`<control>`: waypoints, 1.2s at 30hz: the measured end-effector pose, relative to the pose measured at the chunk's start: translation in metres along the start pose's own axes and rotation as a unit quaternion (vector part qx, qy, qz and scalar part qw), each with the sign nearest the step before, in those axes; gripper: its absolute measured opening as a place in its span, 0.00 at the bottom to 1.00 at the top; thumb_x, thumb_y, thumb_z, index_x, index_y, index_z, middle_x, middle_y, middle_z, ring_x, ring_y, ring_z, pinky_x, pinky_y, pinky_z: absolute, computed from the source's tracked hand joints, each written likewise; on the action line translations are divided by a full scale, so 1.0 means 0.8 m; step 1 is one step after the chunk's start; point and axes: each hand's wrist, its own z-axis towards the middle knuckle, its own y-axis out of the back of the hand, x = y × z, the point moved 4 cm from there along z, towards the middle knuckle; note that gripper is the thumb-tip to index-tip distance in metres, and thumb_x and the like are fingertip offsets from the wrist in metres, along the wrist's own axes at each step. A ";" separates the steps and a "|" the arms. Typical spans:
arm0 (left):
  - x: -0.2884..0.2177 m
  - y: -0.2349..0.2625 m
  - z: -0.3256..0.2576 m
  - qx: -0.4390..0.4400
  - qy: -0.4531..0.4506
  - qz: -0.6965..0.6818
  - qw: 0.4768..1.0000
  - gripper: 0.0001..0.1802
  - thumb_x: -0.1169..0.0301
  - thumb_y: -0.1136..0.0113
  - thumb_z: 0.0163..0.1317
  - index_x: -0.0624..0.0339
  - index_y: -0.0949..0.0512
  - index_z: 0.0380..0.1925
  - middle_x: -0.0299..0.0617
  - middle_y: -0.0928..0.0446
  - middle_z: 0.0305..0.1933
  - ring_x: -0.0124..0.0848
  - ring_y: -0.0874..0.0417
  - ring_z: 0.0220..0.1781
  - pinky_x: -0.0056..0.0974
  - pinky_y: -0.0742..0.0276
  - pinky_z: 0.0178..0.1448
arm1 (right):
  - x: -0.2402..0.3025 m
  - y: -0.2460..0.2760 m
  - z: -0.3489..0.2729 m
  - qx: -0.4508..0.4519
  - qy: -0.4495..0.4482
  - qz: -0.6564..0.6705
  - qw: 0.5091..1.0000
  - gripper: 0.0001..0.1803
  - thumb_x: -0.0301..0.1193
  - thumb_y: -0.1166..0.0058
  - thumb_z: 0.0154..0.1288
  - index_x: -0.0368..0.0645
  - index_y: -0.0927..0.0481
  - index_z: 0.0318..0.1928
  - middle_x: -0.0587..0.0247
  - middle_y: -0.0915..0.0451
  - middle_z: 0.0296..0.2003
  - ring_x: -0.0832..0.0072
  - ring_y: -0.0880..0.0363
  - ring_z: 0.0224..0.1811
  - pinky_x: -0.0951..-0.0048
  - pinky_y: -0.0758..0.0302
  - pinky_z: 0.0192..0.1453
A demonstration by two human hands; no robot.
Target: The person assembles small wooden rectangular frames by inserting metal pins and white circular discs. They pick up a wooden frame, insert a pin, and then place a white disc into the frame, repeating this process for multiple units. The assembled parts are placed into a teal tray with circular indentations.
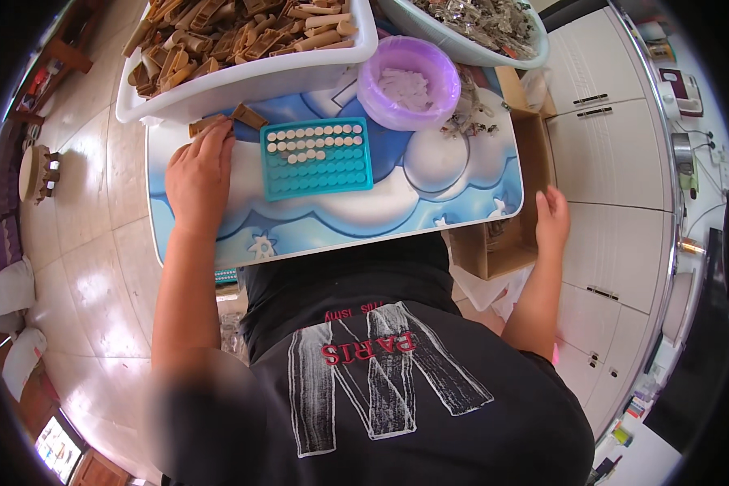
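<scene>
1. Tiled floor [97, 267] surrounds a small worktop [380, 202] printed with blue and white clouds; white cabinets [607, 162] stand at 3 o'clock.
2. Left hand [200, 174], at 9 o'clock on the worktop, lies palm down, fingers [218, 134] loosely curled and touching a tan plastic piece [206, 124]; whether they grip it cannot be told. A second tan piece [249, 116] lies just beside it.
3. Teal grid tray [316, 158], at the worktop's centre just right of the left hand, has its upper rows filled with small white discs [316, 132].
4. Right hand [551, 217], at 3 o'clock beyond the worktop edge, rests flat and open on the rim of a cardboard box [502, 243], holding nothing visible.
5. White bin [243, 81] of tan pieces sits at 11 o'clock; a purple bowl [409, 81] of white parts at 12 o'clock; a second basin [470, 32] of metal parts at 1 o'clock.
6. Loose metal parts [470, 117] lie just right of the purple bowl.
</scene>
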 end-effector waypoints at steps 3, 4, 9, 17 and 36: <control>0.005 -0.003 -0.002 0.004 0.042 -0.070 0.997 0.09 0.72 0.44 0.58 0.56 0.23 0.40 0.39 0.20 0.45 0.38 0.19 0.41 0.38 0.23 0.44 | 0.063 -0.028 0.030 0.019 0.058 0.092 0.994 0.18 0.31 0.44 0.60 0.40 0.24 0.50 0.56 0.23 0.46 0.71 0.24 0.46 0.70 0.29 0.52; 0.007 -0.005 -0.003 0.005 0.051 -0.091 0.995 0.09 0.73 0.44 0.58 0.57 0.23 0.39 0.40 0.20 0.46 0.38 0.19 0.41 0.38 0.23 0.43 | 0.080 -0.040 0.042 0.019 0.084 0.088 0.992 0.17 0.30 0.45 0.60 0.41 0.24 0.50 0.57 0.23 0.45 0.71 0.24 0.45 0.71 0.28 0.51; 0.000 0.002 -0.002 -0.037 0.018 -0.129 0.991 0.10 0.79 0.43 0.54 0.60 0.24 0.37 0.43 0.21 0.47 0.40 0.18 0.39 0.37 0.21 0.38 | 0.140 -0.086 0.102 -0.022 0.197 -0.059 0.978 0.15 0.30 0.44 0.57 0.44 0.22 0.46 0.57 0.23 0.44 0.62 0.25 0.46 0.67 0.29 0.52; 0.002 0.014 -0.001 -0.064 0.057 -0.182 0.980 0.09 0.79 0.43 0.55 0.60 0.24 0.38 0.43 0.21 0.42 0.41 0.20 0.38 0.37 0.23 0.36 | 0.161 -0.094 0.112 0.011 0.164 -0.126 0.978 0.11 0.32 0.45 0.58 0.43 0.21 0.41 0.56 0.21 0.40 0.60 0.25 0.46 0.64 0.29 0.51; -0.003 0.008 0.002 0.084 -0.045 0.014 0.995 0.08 0.66 0.46 0.60 0.55 0.25 0.37 0.39 0.21 0.39 0.38 0.24 0.49 0.48 0.41 0.64 | 0.255 -0.020 -0.031 -0.031 0.255 0.139 0.957 0.06 0.23 0.46 0.60 0.36 0.21 0.39 0.62 0.25 0.38 0.78 0.27 0.38 0.79 0.29 0.42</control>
